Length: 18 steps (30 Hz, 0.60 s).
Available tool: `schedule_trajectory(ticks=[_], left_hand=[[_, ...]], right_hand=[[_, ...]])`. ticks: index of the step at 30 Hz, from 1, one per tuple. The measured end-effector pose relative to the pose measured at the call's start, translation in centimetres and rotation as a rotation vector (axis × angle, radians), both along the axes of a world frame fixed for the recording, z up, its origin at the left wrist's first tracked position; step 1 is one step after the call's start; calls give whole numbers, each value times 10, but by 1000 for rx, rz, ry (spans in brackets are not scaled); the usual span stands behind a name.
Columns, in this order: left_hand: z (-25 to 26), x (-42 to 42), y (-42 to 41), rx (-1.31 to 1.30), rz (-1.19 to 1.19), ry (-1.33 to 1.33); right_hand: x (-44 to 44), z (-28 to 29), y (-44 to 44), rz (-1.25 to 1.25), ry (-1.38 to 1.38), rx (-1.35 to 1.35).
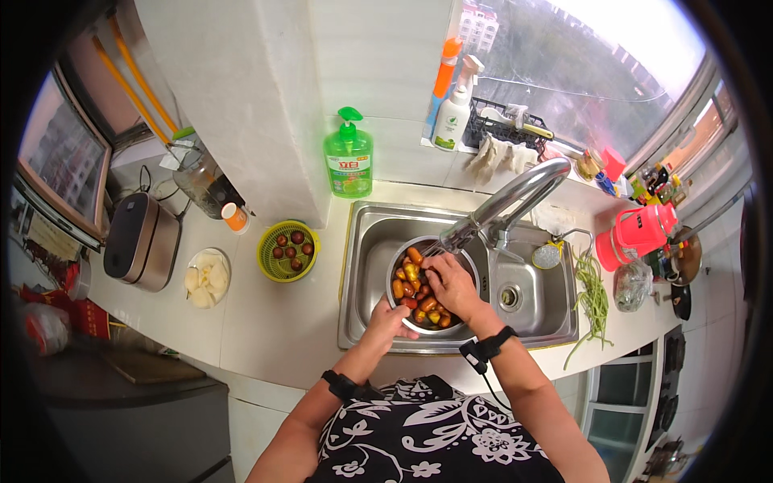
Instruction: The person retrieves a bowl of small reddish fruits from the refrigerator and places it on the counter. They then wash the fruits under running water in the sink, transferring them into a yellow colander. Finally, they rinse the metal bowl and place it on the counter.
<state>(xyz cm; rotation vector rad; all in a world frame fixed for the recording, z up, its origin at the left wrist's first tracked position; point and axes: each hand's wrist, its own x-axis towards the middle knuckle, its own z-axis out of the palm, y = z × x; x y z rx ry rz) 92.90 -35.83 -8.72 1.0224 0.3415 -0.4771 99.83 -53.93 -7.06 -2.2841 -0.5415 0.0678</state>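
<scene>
A round stainless-steel bowl (389,275) sits in the left basin of a double steel sink (369,259). It holds several brown-red and yellowish jujubes (429,305). My left hand (384,326) grips the near-left rim, thumb on top and fingers beneath. Over the bowl's right side reaches my right hand (452,287), its bent fingertips down among the fruit. Whether those fingers grasp a jujube is hidden. Just above the far rim, the head of the chrome faucet (513,187) points into the bowl, and water seems to run from it.
Left of the sink stand a green plastic colander (263,256) with round dark-red fruits, a plate of pale pieces (208,278) and a paper cup (234,217). A green pump bottle (349,157) is behind. To the right lie green long beans (592,296) near a red thermos (634,235).
</scene>
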Motion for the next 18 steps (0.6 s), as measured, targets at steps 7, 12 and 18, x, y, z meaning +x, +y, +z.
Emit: schedule_trajectory(ticks=[7,12,18], left_hand=[[5,5,4,-18,-8,-21],[5,5,3,15,-6,-42],[4,6,9,-51,-93,63]], right_hand=[[-29,34,8,25,-210,-232],[-12,0,0,-63,-123,-114],[-5,20,13,2,-319,-137]])
